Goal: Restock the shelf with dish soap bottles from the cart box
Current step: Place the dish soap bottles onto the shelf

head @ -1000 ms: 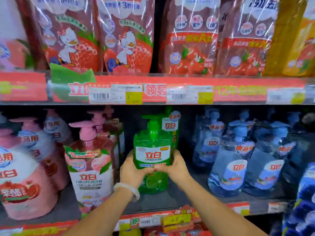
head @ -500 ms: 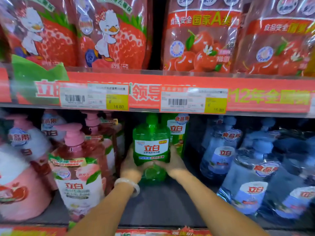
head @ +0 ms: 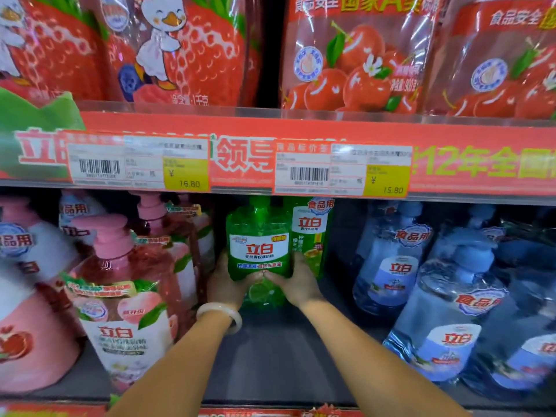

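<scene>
Now we are gripping the green plastic pump bottle (head: 258, 251) with left hand (head: 224, 285) and right hand (head: 296, 282), fingers wrapped around its base, at 12 o'clock deep on the grey shelf (head: 279, 356). Best keeping it upright, label forward, beside the green bottle behind (head: 311, 233) at 1 o'clock.

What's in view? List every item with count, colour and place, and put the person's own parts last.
green bottle: one, green with a white label, middle of the lower shelf, held on both sides
green pack: one, green, right behind the held bottle
pink bottles: several, pink pump tops, lower shelf left
blue bottles: several, clear blue, lower shelf right
strawberry pouches: at least two, red, upper shelf left
cherry pouches: at least two, red, upper shelf right
price tags: two, white and yellow, on the red shelf edge
bracelet: one, pale, left wrist
left hand: on the bottle's left side
right hand: on the bottle's right side
</scene>
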### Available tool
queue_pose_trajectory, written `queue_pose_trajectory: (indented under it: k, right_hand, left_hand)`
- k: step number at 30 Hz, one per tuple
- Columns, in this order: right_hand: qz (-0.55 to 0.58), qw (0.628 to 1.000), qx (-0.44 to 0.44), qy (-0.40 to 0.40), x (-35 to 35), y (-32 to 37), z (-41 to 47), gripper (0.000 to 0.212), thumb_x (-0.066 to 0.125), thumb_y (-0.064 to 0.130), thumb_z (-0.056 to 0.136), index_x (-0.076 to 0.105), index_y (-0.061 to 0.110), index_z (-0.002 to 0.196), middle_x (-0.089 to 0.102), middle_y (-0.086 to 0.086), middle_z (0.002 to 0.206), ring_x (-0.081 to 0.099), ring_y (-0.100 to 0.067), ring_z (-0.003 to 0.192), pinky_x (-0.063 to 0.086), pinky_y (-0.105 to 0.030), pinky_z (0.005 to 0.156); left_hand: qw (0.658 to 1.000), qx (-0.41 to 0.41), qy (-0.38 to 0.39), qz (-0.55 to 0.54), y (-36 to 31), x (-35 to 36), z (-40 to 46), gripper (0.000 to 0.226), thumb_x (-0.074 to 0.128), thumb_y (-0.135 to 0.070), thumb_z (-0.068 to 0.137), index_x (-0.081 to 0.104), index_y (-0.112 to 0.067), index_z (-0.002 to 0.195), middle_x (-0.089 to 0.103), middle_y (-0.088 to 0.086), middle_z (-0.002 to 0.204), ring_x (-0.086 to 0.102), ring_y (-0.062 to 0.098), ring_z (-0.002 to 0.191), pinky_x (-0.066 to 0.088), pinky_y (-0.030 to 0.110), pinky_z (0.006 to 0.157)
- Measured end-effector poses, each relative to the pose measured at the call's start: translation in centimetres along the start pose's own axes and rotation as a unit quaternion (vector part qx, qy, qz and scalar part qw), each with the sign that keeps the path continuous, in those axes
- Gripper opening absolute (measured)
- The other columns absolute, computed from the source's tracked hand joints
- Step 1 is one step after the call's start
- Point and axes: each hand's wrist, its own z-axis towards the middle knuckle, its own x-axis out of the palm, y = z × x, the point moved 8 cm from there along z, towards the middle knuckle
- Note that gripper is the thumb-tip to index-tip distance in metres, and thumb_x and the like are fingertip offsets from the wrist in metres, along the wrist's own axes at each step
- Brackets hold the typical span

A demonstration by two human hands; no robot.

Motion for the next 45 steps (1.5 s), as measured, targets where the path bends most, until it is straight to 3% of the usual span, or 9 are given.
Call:
queue_pose_trajectory:
  k: [7, 11, 24, 28, 33, 37, 43, 45]
  right_hand:
    - [-0.017, 0.999, 0.030, 0.025, 0.6, -1.7, -1.0, 0.063, 0.071, 0.016, 0.081, 0.039, 0.014, 0.136, 0.052, -0.005, 0.135, 0.048, -0.021, 0.126, 0.038, -0.028, 0.101]
    - [-0.032, 0.998, 0.033, 0.039, 0.9, -1.6, -1.4, 0.070, 0.072, 0.014, 0.079, 0.035, 0.017, 0.139, 0.047, -0.006, 0.140, 0.045, -0.022, 0.129, 0.038, -0.036, 0.108]
    - [-0.053, 0.994, 0.051, 0.084, 0.9, -1.7, -2.3, 0.078, 0.067, 0.007, 0.082, 0.023, 0.021, 0.145, 0.042, -0.003, 0.144, 0.042, -0.019, 0.131, 0.035, -0.029, 0.107]
    - [-0.105, 0.990, 0.056, 0.076, 0.7, -1.9, -3.3, 0.068, 0.064, 0.005, 0.084, 0.029, 0.013, 0.142, 0.041, -0.006, 0.143, 0.041, -0.020, 0.131, 0.033, -0.020, 0.099]
    - [-0.147, 0.988, 0.047, 0.026, 0.7, -2.2, -5.3, 0.057, 0.065, 0.010, 0.084, 0.041, 0.010, 0.135, 0.048, -0.010, 0.137, 0.046, -0.024, 0.126, 0.037, -0.022, 0.095]
    - [-0.168, 0.985, 0.029, 0.011, 1.5, -1.8, -7.6, 0.050, 0.062, 0.009, 0.085, 0.045, 0.009, 0.132, 0.052, -0.013, 0.130, 0.050, -0.026, 0.121, 0.042, -0.029, 0.097]
    - [-0.212, 0.976, -0.025, 0.029, 3.1, 0.2, -12.2, 0.055, 0.056, 0.009, 0.089, 0.037, 0.009, 0.140, 0.040, -0.012, 0.140, 0.040, -0.025, 0.131, 0.029, -0.025, 0.106]
    - [-0.230, 0.971, -0.043, 0.046, 4.0, 1.4, -13.8, 0.055, 0.054, 0.008, 0.089, 0.036, 0.009, 0.141, 0.038, -0.011, 0.143, 0.039, -0.024, 0.132, 0.029, -0.025, 0.107]
  left_hand:
    - [1.000, 0.008, 0.004, 0.007, -0.3, -0.1, -0.3, 0.072, 0.076, -0.018, 0.076, 0.039, -0.012, 0.138, 0.056, 0.009, 0.132, 0.053, 0.026, 0.121, 0.037, 0.025, 0.093]
    - [1.000, -0.012, -0.007, 0.017, 0.4, 0.2, -0.3, 0.066, 0.076, -0.025, 0.076, 0.046, -0.009, 0.132, 0.059, 0.011, 0.129, 0.055, 0.028, 0.118, 0.041, 0.030, 0.093]
    - [0.999, -0.041, 0.002, 0.010, 1.7, 0.6, 0.2, 0.067, 0.076, -0.032, 0.075, 0.047, -0.009, 0.131, 0.059, 0.012, 0.128, 0.055, 0.030, 0.118, 0.043, 0.035, 0.096]
    - [0.998, -0.063, 0.004, 0.023, 2.6, 1.3, -0.8, 0.069, 0.078, -0.024, 0.073, 0.044, -0.006, 0.130, 0.058, 0.014, 0.128, 0.055, 0.030, 0.117, 0.044, 0.035, 0.094]
    - [0.989, -0.094, 0.017, 0.114, 3.9, 2.2, -2.7, 0.048, 0.068, -0.017, 0.078, 0.048, 0.000, 0.118, 0.058, 0.020, 0.115, 0.057, 0.036, 0.106, 0.050, 0.041, 0.089]
    - [0.977, -0.063, 0.079, 0.186, 3.9, 3.0, -4.7, 0.048, 0.063, -0.012, 0.081, 0.046, -0.003, 0.126, 0.050, 0.019, 0.123, 0.051, 0.035, 0.113, 0.048, 0.039, 0.092]
    - [0.961, 0.075, 0.154, 0.218, 3.1, 1.1, -9.1, 0.052, 0.057, -0.005, 0.085, 0.044, -0.006, 0.135, 0.045, 0.013, 0.137, 0.044, 0.028, 0.128, 0.036, 0.031, 0.106]
    - [0.952, 0.098, 0.182, 0.225, 3.0, -0.2, -10.9, 0.048, 0.057, -0.007, 0.084, 0.049, -0.004, 0.131, 0.050, 0.013, 0.133, 0.047, 0.028, 0.125, 0.036, 0.029, 0.104]
